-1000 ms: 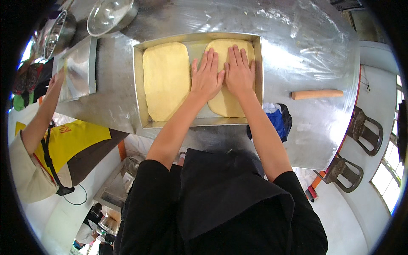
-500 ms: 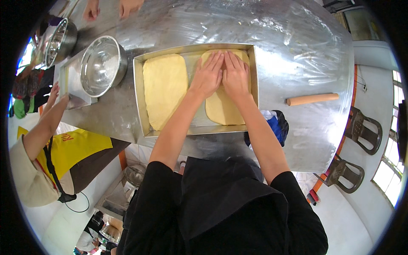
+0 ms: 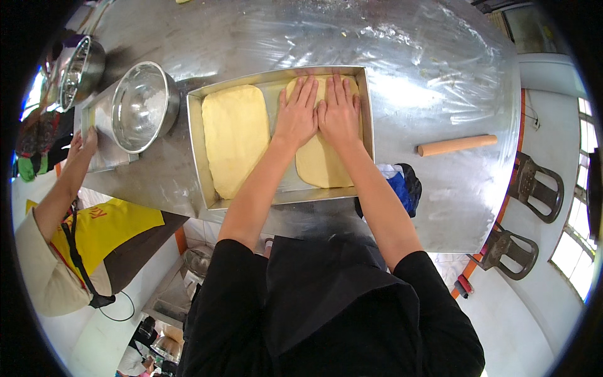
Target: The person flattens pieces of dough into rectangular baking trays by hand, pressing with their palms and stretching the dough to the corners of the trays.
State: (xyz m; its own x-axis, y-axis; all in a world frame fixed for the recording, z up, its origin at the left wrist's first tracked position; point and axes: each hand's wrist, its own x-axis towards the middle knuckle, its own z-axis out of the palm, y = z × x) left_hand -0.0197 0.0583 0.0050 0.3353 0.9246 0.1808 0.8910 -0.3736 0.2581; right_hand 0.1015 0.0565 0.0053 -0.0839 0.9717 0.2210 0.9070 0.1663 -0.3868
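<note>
A large rectangular metal baking pan [image 3: 369,129] lies before me, holding two flat slabs of pale yellow dough. The left slab of dough [image 3: 233,138] is smooth and untouched. Both my hands press flat on the far part of the right slab of dough [image 3: 323,164]. My left hand [image 3: 298,114] has its fingers stretched forward, near the slab's left side. Beside it, my right hand [image 3: 340,113] lies with fingers extended and a little apart. The hands cover much of the slab's far half.
A wooden rolling pin [image 3: 457,146] lies on the steel table [image 3: 440,195] to the right. A crumpled blue and black cloth [image 3: 405,185] sits by the pan's near right corner. At left stand a steel bowl [image 3: 144,107] and another pan [image 3: 103,160], touched by a co-worker's hand [image 3: 90,139].
My hands have moved slightly apart and flattened, fingers spreading more over the right slab. The pan appears slightly further left and turned. Another person's hands at the far edge have gone from view.
</note>
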